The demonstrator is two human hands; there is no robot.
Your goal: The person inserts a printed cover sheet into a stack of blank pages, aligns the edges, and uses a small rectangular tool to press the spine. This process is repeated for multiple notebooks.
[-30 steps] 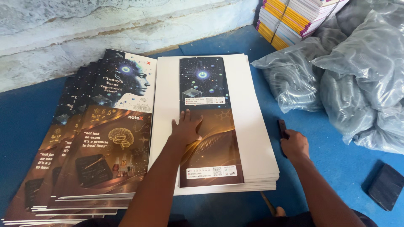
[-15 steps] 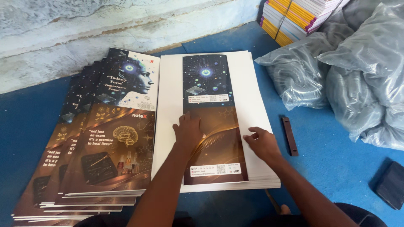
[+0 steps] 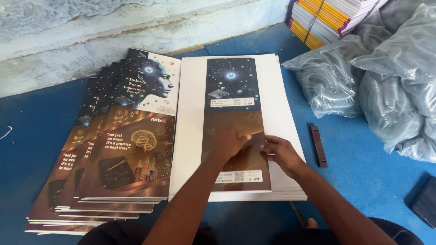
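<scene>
Both hands pressing flat, fingers spread, gripping nothing: left hand (image 3: 231,143) and right hand (image 3: 280,153) resting on dark printed strip (image 3: 235,119) topping white sheet stack (image 3: 190,136) on blue floor. Fanned cover pile (image 3: 127,140) lying beside; thick white stack seemingly remaining.

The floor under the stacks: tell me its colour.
Blue; the floor shows plainly in the head view, around both stacks.

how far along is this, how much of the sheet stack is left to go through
Done: several printed covers lie fanned in a pile on the left. In hand: the left hand presses on the top sheet of the white stack, while the right hand touches that sheet's dark panel at its right edge. Left: the white stack looks thick, so many sheets seem to remain.
</scene>
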